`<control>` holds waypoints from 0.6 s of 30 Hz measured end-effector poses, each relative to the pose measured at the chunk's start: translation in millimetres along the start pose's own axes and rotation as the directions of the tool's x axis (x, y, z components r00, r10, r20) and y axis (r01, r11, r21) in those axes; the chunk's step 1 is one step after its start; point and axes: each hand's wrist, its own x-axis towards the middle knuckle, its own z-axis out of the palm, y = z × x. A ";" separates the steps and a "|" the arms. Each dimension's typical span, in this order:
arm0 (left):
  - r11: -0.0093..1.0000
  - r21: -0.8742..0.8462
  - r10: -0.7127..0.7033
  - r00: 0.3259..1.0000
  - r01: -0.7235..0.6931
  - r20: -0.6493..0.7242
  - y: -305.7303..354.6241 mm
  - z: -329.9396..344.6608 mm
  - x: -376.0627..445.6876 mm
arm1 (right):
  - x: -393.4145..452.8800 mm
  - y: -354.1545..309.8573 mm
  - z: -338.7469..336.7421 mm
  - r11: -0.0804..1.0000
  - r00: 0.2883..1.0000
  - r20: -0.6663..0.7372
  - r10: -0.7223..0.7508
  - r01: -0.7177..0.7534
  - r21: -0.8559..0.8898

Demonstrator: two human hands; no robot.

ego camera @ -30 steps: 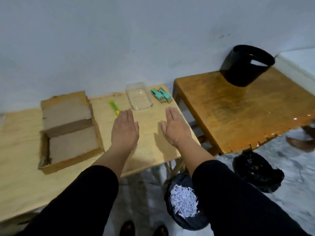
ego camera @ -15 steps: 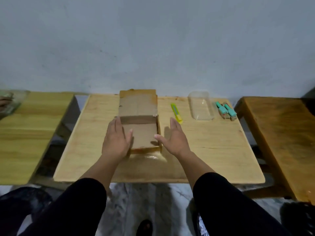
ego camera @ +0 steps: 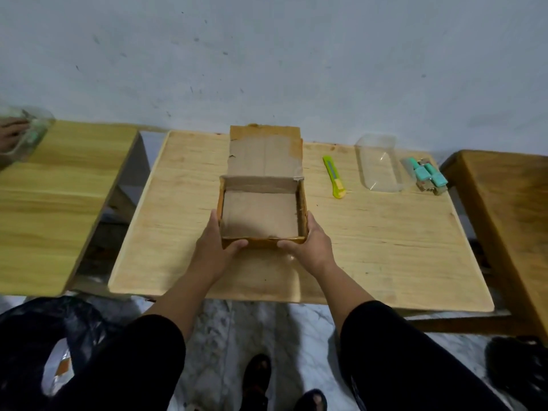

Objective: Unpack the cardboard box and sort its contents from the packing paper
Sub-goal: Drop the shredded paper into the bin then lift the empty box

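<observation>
We see the cardboard box (ego camera: 261, 213) in the middle of the pale wooden table (ego camera: 370, 247), its lid flap folded back toward the wall and its inside bare; our left hand (ego camera: 215, 247) grips its near left corner, fingers along the side wall and thumb across the front edge; our right hand (ego camera: 311, 243) grips the near right corner the same way; the box sits between the two palms; to its right lie a green utility knife (ego camera: 334, 180), a clear plastic tray (ego camera: 379, 166) and some teal clips (ego camera: 425, 175), well apart from both hands.
</observation>
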 end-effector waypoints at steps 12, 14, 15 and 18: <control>0.993 -0.042 0.106 0.991 -0.110 -0.083 53.2 -10.1 -0.4 | -13.2 -18.7 -49.6 0.985 0.980 -0.179 -0.083 0.108 0.133; 0.984 -0.036 0.171 0.982 -0.174 -0.076 75.6 -7.2 -0.8 | -20.5 -19.6 -70.7 0.981 0.971 -0.229 -0.073 0.112 0.161; 0.978 -0.038 0.200 0.977 -0.203 -0.070 88.3 -4.2 -1.5 | -24.6 -18.5 -82.6 0.978 0.963 -0.262 -0.065 0.113 0.174; 0.950 -0.056 0.306 0.952 -0.307 -0.023 127.1 14.8 -4.4 | -40.4 -5.9 -122.2 0.976 0.928 -0.372 -0.033 0.110 0.188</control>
